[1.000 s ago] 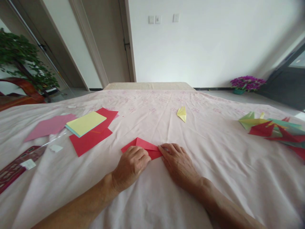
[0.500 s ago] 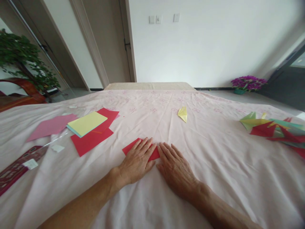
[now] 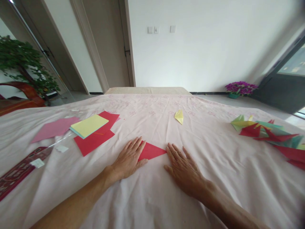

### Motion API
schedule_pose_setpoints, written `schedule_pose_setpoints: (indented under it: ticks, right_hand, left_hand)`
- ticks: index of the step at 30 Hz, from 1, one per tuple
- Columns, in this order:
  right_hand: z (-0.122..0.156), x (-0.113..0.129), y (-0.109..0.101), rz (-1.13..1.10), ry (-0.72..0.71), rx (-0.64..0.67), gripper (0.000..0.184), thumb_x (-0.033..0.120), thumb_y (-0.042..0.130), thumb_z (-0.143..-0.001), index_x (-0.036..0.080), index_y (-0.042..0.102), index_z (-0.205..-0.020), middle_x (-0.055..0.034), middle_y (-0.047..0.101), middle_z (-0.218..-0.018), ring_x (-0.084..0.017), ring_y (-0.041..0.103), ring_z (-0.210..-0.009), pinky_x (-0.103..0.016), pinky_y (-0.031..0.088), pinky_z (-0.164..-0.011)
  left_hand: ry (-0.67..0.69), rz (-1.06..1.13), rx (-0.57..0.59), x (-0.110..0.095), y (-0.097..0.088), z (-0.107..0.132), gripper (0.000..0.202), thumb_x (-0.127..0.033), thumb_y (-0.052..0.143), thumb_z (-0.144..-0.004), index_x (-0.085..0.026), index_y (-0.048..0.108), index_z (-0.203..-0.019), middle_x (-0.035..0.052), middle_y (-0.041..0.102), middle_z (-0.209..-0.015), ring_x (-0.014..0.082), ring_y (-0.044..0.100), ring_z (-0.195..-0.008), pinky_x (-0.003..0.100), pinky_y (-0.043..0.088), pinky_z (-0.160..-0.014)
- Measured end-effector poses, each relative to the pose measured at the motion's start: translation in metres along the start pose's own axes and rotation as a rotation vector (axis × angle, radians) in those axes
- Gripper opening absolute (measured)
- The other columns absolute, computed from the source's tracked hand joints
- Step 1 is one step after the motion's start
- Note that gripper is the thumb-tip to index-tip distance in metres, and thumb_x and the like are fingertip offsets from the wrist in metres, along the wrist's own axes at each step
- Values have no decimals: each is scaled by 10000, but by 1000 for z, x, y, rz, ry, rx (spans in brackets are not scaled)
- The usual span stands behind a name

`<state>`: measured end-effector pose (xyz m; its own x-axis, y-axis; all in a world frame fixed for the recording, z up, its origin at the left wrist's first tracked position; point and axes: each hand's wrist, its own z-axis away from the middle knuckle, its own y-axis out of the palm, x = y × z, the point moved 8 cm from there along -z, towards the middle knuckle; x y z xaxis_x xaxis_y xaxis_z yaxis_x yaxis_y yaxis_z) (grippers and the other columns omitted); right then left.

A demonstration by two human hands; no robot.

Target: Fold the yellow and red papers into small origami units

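A folded red paper [image 3: 152,150] lies flat on the pale pink cloth [image 3: 152,197] in front of me. My left hand [image 3: 128,158] rests open and flat on the paper's left part, fingers stretched forward. My right hand [image 3: 183,168] lies open and flat on the cloth just right of the paper's pointed tip, not covering it. Neither hand grips anything.
To the left lie red sheets [image 3: 94,140], a yellow sheet stack [image 3: 89,125], a pink sheet [image 3: 55,128] and a dark red wrapper [image 3: 19,168]. A small yellow folded piece [image 3: 179,116] sits farther ahead. Several folded coloured pieces [image 3: 267,133] are piled at right.
My fingers went from curled on the paper to flat. My hands then slid apart, left hand leftward and right hand rightward, uncovering the red paper's right tip. The camera tilted slightly.
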<state>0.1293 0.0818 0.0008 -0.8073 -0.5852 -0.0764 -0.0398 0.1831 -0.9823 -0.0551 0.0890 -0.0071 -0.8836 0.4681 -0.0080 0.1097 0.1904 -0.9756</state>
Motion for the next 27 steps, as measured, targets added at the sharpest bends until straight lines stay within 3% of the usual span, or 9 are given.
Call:
schedule_pose_setpoints:
  ticks: [5, 7, 10, 14, 19, 24, 27]
  right_hand:
    - [-7, -23, -19, -57, 154, 42, 403, 298, 465, -921, 117, 561, -1269, -172, 539, -1347, -293, 493, -1243, -479, 357, -1030]
    - [-15, -22, -27, -180, 152, 24, 343, 269, 430, -932, 172, 601, -1212, -114, 621, -1251, -241, 569, -1140, -383, 432, -942]
    - [-28, -12, -31, -290, 143, -24, 346, 229, 430, -925, 204, 584, -1234, -70, 657, -1178, -190, 593, -1060, -301, 442, -871]
    - [-36, -2, -27, -283, 164, -57, 333, 260, 459, -923, 234, 591, -1227, -70, 652, -1155, -200, 564, -1056, -315, 408, -869]
    - [-41, -2, -24, -277, 208, -76, 303, 376, 481, -921, 271, 643, -1154, -59, 659, -1080, -210, 558, -1009, -333, 383, -837]
    - [-50, -8, -22, -291, 261, -75, 270, 404, 483, -905, 300, 710, -1009, -39, 668, -1025, -216, 563, -973, -349, 362, -828]
    - [-58, -11, -19, -308, 271, -49, 272, 381, 479, -894, 297, 724, -978, -35, 673, -1008, -206, 575, -939, -330, 374, -808]
  left_hand:
    - [-124, 101, -70, 23, -4, 11, 587, -484, 350, -958, -114, 372, -1413, 159, 385, -1480, 240, 323, -1386, 435, 294, -1120]
    - [-199, 155, -136, 27, -12, 14, 497, -432, 354, -968, -124, 470, -1340, 139, 482, -1415, 222, 403, -1337, 414, 328, -1106]
    - [-285, 224, -243, 24, -25, 19, 373, -378, 389, -963, -147, 598, -1168, 116, 600, -1270, 212, 514, -1226, 410, 375, -1071]
    - [-279, 274, -272, 13, -31, 21, 258, -328, 465, -932, -170, 651, -1015, 99, 649, -1155, 212, 568, -1140, 415, 426, -1018]
    - [-241, 367, -253, -13, -37, 29, 212, -215, 564, -865, -175, 644, -1058, 79, 678, -1112, 210, 606, -1080, 409, 462, -987]
    - [-19, 461, -159, -64, -46, 35, 295, -283, 544, -905, -222, 614, -1185, 53, 661, -1197, 218, 576, -1150, 446, 413, -1053]
    - [5, 500, -154, -65, -46, 32, 276, -240, 492, -929, -228, 630, -1167, 50, 660, -1199, 192, 601, -1117, 382, 479, -994]
